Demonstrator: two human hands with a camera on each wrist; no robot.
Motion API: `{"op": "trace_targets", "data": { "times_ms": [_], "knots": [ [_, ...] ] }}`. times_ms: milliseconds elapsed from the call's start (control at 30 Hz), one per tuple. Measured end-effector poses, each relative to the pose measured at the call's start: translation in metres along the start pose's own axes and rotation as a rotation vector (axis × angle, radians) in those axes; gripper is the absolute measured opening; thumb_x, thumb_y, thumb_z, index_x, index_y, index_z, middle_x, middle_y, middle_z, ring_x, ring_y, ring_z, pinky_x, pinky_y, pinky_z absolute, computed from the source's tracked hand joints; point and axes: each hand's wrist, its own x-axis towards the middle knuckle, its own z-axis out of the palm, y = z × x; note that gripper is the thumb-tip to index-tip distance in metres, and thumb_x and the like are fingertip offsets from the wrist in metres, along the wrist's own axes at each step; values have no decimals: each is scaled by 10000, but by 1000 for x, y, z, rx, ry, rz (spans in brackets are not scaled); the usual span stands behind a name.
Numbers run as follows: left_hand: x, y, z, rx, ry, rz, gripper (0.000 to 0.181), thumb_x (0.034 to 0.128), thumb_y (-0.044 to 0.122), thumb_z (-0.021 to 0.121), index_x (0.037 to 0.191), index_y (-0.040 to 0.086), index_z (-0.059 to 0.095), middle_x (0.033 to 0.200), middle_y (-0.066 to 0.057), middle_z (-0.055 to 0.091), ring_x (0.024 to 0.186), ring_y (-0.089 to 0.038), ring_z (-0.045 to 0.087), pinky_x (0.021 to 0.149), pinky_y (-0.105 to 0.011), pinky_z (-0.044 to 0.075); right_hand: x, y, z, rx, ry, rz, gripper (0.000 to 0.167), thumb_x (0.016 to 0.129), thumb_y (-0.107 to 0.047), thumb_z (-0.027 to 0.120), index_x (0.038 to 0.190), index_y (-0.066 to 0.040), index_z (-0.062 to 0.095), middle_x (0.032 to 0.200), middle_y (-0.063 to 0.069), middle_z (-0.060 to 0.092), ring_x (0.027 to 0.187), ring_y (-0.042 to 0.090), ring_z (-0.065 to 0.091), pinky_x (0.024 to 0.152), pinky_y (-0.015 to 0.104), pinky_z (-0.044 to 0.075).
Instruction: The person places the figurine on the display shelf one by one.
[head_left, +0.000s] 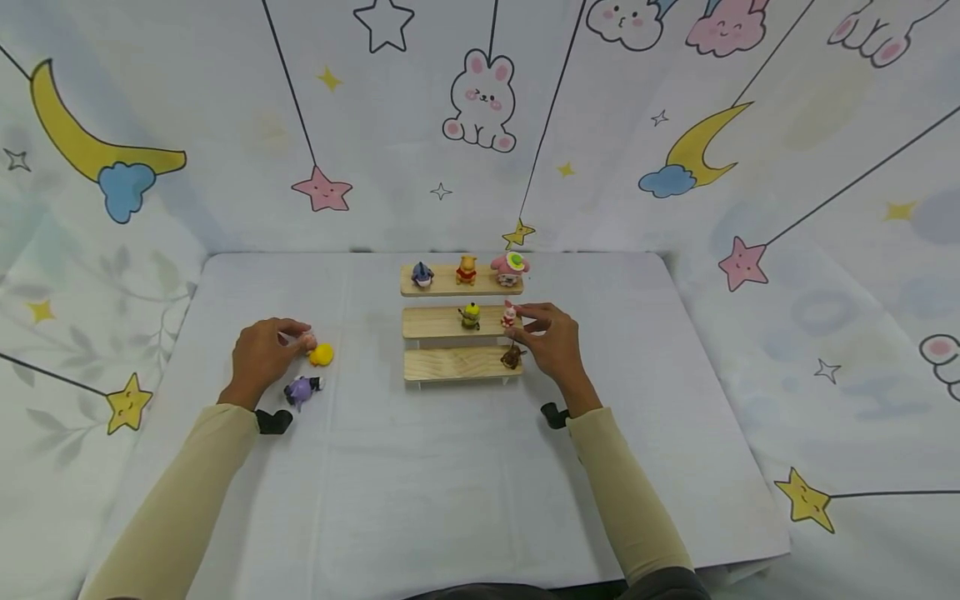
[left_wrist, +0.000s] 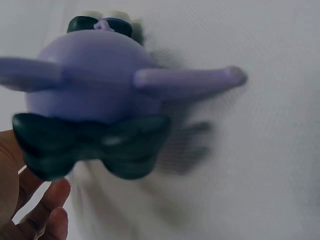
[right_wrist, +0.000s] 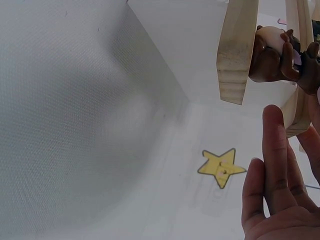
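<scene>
In the head view my left hand [head_left: 262,357] pinches a small pinkish figurine [head_left: 309,340], mostly covered by the fingers. A yellow figurine [head_left: 322,355] is right beside it, and a purple figurine [head_left: 302,389] lies nearer to me. That purple toy, with its dark green bow [left_wrist: 92,145], fills much of the left wrist view. My right hand [head_left: 553,340] holds a pink-eared figurine [head_left: 508,315] between thumb and fingers at the right end of the middle wooden shelf [head_left: 427,322]. Just below, a brown figurine [head_left: 512,357] sits on the front shelf [head_left: 450,364].
On the back shelf [head_left: 442,290] stand a dark blue figurine [head_left: 422,275], a yellow bear in red [head_left: 466,270] and a pink figurine [head_left: 509,268]. A green-and-yellow figurine [head_left: 469,317] occupies the middle shelf. White cloth covers the table [head_left: 420,483]; printed curtains surround it.
</scene>
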Motion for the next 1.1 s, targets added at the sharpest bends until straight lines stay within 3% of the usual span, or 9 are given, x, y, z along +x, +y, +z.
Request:
{"op": "trace_targets", "data": {
  "times_ms": [267, 433, 800, 1100],
  "knots": [
    [-1, 0, -2, 4, -42, -8, 404, 984, 313, 787, 1290, 51, 753, 1116, -214, 725, 981, -358, 632, 721, -365, 452, 0, 0, -1, -1, 8, -8, 429, 850, -280, 895, 1260, -193, 802, 1284, 33, 735, 992, 265, 767, 837, 466, 639],
    [-2, 0, -2, -2, -71, -15, 345, 1009, 303, 755, 1259, 65, 747, 1134, -214, 720, 1011, -372, 620, 774, -422, 485, 1, 0, 0, -8, 4, -3, 427, 853, -285, 893, 1263, -206, 802, 1291, 28, 731, 999, 260, 764, 842, 464, 640],
    [-2, 14, -8, -75, 76, 79, 272, 999, 249, 773, 1228, 102, 774, 1092, -183, 774, 961, -350, 683, 752, -376, 472, 0, 0, 0, -6, 3, -15, 425, 856, -283, 893, 1263, -201, 802, 1290, 40, 732, 999, 273, 762, 845, 474, 638],
    [-2, 46, -14, -155, 124, 111, 336, 959, 258, 824, 1258, 113, 775, 1161, -163, 751, 1001, -327, 620, 799, -383, 423, -1, 0, -1, -7, -3, 1, 420, 860, -294, 892, 1262, -211, 803, 1302, 32, 725, 1016, 269, 756, 845, 466, 635]
  ]
}}
